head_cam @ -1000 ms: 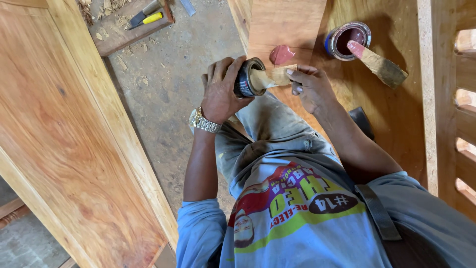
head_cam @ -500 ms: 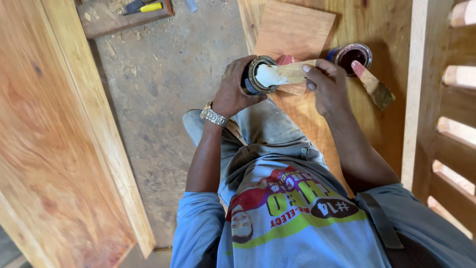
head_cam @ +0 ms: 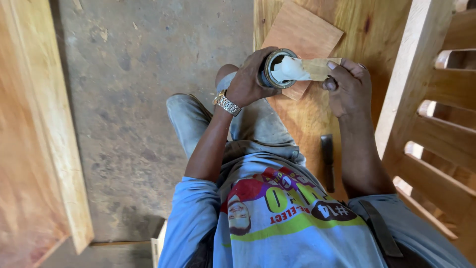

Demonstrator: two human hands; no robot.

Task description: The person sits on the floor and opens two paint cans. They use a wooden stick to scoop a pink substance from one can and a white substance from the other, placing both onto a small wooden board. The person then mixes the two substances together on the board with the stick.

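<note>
Here the left hand is wrapped around a small round metal can, gripping it by the side and tipping it so its open mouth faces up toward the camera; white paste shows inside. A silver metal wristwatch sits on that wrist. The right hand pinches a flat tan scraper strip between thumb and fingers, and the strip's far end is stuck into the can, loaded with a white blob of paste. Both hands are clenched on their things, held over a small reddish-brown square plywood piece that lies on the big light-coloured wooden board surface. The can is just above the near edge of that plywood piece; can't tell if it touches. A dark narrow flat tool lies on the board beside the right forearm. A slatted pale wooden frame stands to the right. Grey concrete floor on the left, with a varnished orange-brown wooden panel at the far left edge.
</note>
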